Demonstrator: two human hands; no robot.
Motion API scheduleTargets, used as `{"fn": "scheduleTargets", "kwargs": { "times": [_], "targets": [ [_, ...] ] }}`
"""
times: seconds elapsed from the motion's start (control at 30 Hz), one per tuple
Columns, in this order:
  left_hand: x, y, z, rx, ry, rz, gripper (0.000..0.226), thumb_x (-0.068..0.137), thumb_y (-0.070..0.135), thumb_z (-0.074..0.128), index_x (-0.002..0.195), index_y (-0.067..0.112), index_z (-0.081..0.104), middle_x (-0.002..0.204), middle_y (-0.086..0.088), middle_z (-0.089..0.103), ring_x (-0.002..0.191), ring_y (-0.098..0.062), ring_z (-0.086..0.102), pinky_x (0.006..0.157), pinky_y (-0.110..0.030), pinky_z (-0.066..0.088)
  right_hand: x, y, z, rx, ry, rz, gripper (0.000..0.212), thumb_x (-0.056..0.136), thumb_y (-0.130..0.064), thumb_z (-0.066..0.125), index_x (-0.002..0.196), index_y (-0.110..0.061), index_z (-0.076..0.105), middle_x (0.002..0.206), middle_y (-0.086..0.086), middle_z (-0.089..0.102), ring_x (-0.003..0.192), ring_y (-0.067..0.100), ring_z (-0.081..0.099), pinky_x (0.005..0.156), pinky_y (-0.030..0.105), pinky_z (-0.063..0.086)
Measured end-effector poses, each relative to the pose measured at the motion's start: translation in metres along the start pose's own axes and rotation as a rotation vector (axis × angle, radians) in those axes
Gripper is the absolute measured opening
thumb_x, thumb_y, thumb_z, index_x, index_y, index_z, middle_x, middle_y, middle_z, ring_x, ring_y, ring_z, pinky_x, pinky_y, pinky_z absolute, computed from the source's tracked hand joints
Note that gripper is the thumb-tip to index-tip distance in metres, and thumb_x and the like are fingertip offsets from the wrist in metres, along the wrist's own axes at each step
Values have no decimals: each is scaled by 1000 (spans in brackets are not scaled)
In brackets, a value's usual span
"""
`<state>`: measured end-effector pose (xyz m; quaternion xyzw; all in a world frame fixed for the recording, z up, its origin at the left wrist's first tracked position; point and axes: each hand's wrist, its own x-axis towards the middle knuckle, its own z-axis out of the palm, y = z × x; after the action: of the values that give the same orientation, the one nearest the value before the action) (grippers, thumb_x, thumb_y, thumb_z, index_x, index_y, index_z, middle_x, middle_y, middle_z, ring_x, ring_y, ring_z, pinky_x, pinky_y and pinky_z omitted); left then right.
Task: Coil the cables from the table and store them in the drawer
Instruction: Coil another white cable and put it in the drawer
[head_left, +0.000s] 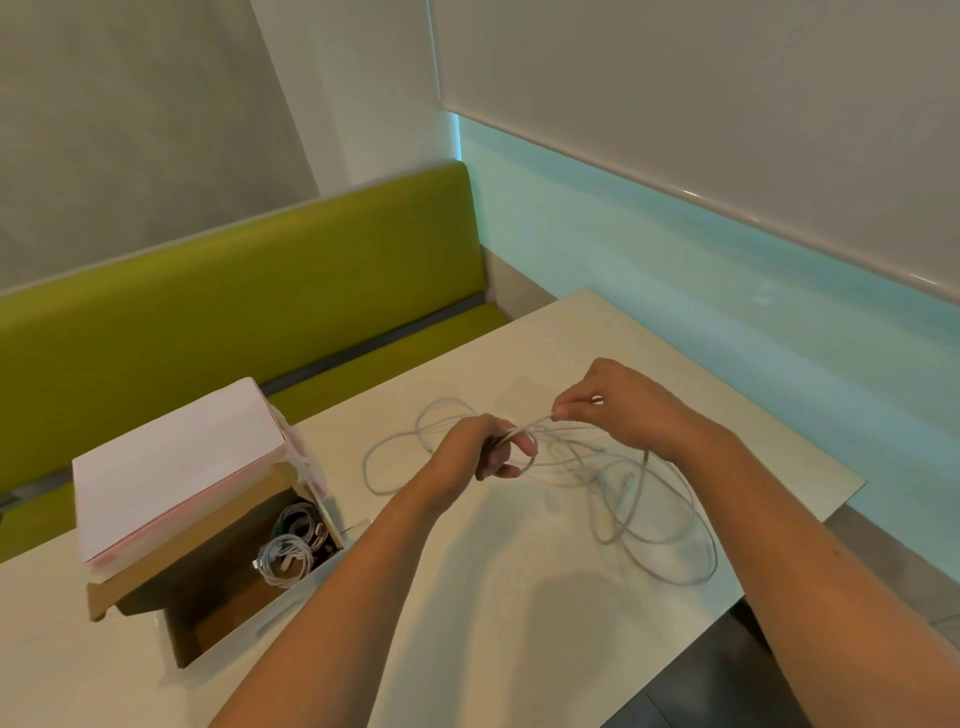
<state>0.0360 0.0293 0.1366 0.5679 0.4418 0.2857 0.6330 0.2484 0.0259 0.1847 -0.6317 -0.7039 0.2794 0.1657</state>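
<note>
winding a long white cable (618, 499) is the step in hand, judged from the scene. the left hand (480, 447), at the centre of the frame, is curled round a bunch of strands, with a small loop showing at its fingers. the right hand (613, 410), just to the right and slightly higher, pinches a short taut stretch of the same cable between thumb and fingertips. that stretch runs roughly left to right between the two hands, rising a little toward the right.

most of the loose cable lies on the pale counter (519, 623) in wide, tangled loops, spreading from under the hands toward the lower right, so the slack sits nearer the right hand. one smaller loop trails to the left of the left hand. a plug or end piece seems to lie among the loops, too blurred to identify.

the drawer (228, 603), a brown cardboard one pulled out of a box at the lower left, sits nearer the left hand and already holds several coiled cables (288, 551).
</note>
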Motion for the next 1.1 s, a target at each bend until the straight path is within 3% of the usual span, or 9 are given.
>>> {"fn": "scheduleTargets", "kwargs": {
  "times": [0.1,0.23,0.33,0.4,0.5,0.67,0.8,0.93,1.1],
  "targets": [
    [-3,7,1,-383,-19,-10,32,89,14,35,76,2,62,57,-3,26,48,-16,25,68,-37,53,1,1,7,-108,75,-17,17,89,-53,60,96,-44,73,86,-13,48,81,10,52,71,31,41],
    [-2,14,3,-779,-22,-43,22,89,15,42,86,4,61,59,1,25,46,-11,23,62,-29,46,-1,8,26,5,121,-43,23,91,-30,66,113,-31,70,89,-12,46,77,1,49,72,24,38],
    [1,19,0,-921,34,-27,27,99,16,38,98,4,63,61,3,25,48,-9,24,62,-23,40,-11,16,40,24,210,-21,32,93,-25,64,124,-27,58,104,-8,47,82,4,49,75,21,38],
    [5,22,-4,-975,92,-5,30,103,18,36,105,5,63,62,3,26,48,-8,24,61,-21,39,-17,21,46,38,282,25,30,92,-27,65,120,-26,54,105,-8,49,82,7,50,70,22,37],
    [9,23,-9,-977,179,33,32,105,20,34,109,6,62,61,4,28,48,-8,26,58,-20,43,-20,26,48,69,355,126,21,90,-26,67,109,-21,59,95,-6,56,79,12,54,67,25,40],
    [11,26,-7,-821,250,103,33,106,21,33,111,7,63,61,3,29,50,-9,30,66,-24,44,-20,25,36,-90,400,60,10,83,-37,73,88,-29,74,90,-12,56,88,6,47,62,22,32],
    [13,34,-5,-764,253,156,31,106,19,33,104,7,62,61,2,30,50,-10,31,67,-27,42,-16,20,19,195,387,-14,13,71,-40,82,81,-33,78,84,-10,54,84,3,46,63,19,32],
    [14,47,-8,-771,232,209,30,106,20,33,97,9,59,62,2,30,50,-10,32,67,-27,44,-14,7,1,421,431,-47,12,71,-36,82,81,-31,78,79,-8,53,63,0,43,60,12,33],
    [15,57,-4,-667,276,207,28,105,16,34,87,11,55,60,2,33,50,-10,31,68,-29,46,-12,-8,-26,638,522,-49,10,74,-31,81,83,-25,78,81,-2,62,64,4,46,63,15,40]
  ]
}}
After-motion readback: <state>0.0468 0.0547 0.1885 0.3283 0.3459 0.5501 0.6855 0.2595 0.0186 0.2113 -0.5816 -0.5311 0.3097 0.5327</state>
